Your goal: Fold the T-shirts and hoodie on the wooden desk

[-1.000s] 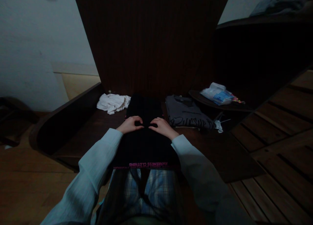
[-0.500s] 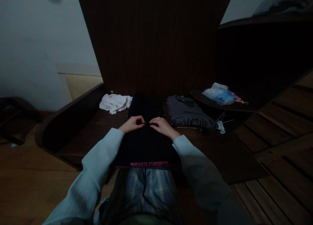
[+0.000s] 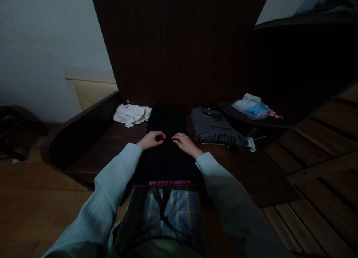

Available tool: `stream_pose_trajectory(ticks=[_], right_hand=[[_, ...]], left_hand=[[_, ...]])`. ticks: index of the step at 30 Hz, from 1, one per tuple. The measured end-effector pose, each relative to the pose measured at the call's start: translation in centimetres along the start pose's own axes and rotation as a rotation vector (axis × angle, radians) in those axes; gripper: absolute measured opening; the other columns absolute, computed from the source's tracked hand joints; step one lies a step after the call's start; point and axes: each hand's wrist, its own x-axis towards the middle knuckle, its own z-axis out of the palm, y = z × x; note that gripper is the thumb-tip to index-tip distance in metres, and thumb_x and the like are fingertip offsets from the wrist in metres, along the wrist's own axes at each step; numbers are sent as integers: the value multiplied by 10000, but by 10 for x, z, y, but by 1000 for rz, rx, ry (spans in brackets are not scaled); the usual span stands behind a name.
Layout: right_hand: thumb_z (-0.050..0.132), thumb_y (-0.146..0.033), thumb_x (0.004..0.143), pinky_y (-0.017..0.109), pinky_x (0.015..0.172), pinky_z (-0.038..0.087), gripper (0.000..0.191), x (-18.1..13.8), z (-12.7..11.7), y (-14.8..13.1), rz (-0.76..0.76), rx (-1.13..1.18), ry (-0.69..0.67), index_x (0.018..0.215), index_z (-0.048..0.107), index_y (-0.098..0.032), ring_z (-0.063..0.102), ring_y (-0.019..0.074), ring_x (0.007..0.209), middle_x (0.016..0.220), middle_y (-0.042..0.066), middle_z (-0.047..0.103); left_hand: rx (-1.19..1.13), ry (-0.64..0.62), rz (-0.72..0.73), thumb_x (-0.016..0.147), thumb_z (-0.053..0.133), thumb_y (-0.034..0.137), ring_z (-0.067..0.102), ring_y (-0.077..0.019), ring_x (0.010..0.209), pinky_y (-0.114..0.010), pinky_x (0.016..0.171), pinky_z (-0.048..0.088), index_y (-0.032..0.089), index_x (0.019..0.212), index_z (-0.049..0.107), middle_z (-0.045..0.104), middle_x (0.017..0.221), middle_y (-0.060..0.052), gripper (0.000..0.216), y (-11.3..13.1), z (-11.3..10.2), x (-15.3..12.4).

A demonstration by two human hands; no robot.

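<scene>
A black garment (image 3: pixel 167 161) lies spread in front of me on the dark wooden seat, with pink lettering along its near edge. My left hand (image 3: pixel 151 139) rests at its middle, thumb and fingers curled together on the dark cloth. Facing it, my right hand (image 3: pixel 185 143) has its fingers bent in a similar pinch. A small gap separates the two sets of fingertips. Dim light hides the cloth's folds and exactly how much fabric is between the fingers.
A crumpled white cloth (image 3: pixel 132 115) lies at the back left. To the right is a folded grey garment (image 3: pixel 214 127) with black lettering. A plastic packet (image 3: pixel 251 106) sits on a rounded shelf (image 3: pixel 237 115) beyond it. The seat's raised side (image 3: pixel 81 120) bounds the left.
My hands have drawn slightly apart from each other over the black garment. The whole view has shifted a little.
</scene>
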Motion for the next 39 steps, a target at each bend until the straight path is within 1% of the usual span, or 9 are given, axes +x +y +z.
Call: stream_pose_trajectory(ticks=[5,9,17,21,25,29,32,36,39], right_hand=[[538,-222,802,277,756,422,117,-2,-6,-5,134,-119,-13,892,579,-159,561,169,868,910,64,607],[545,-388,791,279,673,406,220,-5,-13,-3,244,-195,-18,798,570,-170,577,185,786,856,63,621],[539,-349,811,240,647,375,175,-7,-19,2,165,-173,102,763,561,-182,563,152,763,814,38,613],[534,-372,811,246,624,371,202,-8,-18,3,193,-230,59,741,574,-187,577,166,754,792,44,629],[509,-384,824,251,610,376,205,-8,-17,4,240,-232,75,772,579,-199,585,171,725,756,33,635],[525,-303,817,285,691,408,135,-7,-17,5,210,-274,67,827,589,-185,570,196,798,813,64,629],[482,-179,815,336,786,417,154,-7,-18,2,119,-300,134,921,593,-164,536,223,900,923,103,611],[372,-107,833,343,875,418,296,-10,-18,-8,-28,-169,262,1041,578,-154,519,202,983,1016,99,603],[375,-152,852,337,958,391,324,-12,-12,-14,-162,-66,193,1119,556,-175,501,173,1074,1112,70,595]], left_hand=[[118,64,-137,647,520,232,579,-158,773,-272,720,442,179,830,573,620,822,-14,198,-1,-3,-4],[198,81,-233,626,536,245,563,-149,682,-264,639,429,198,855,559,594,776,6,235,0,-5,-6],[-11,234,-106,702,521,274,556,-123,697,-239,661,425,180,964,520,585,762,5,278,-2,-7,-7],[125,164,-228,680,589,367,556,-139,664,-246,614,409,198,880,564,603,741,1,263,-10,-7,-7],[249,202,-381,701,565,485,545,-147,621,-238,533,368,201,802,590,593,690,-10,303,-9,-11,-9],[269,170,-447,752,520,457,550,-161,630,-249,534,367,196,784,592,583,674,-16,273,-6,-15,-10],[299,188,-344,761,522,360,564,-177,702,-270,605,410,182,802,587,597,742,-37,194,-3,-15,-10],[396,364,-79,796,429,211,558,-200,893,-331,805,425,155,913,581,614,924,-92,200,6,-13,-12],[352,246,120,816,408,208,541,-190,1009,-339,904,403,157,1024,565,614,1047,-95,266,11,-6,-15]])
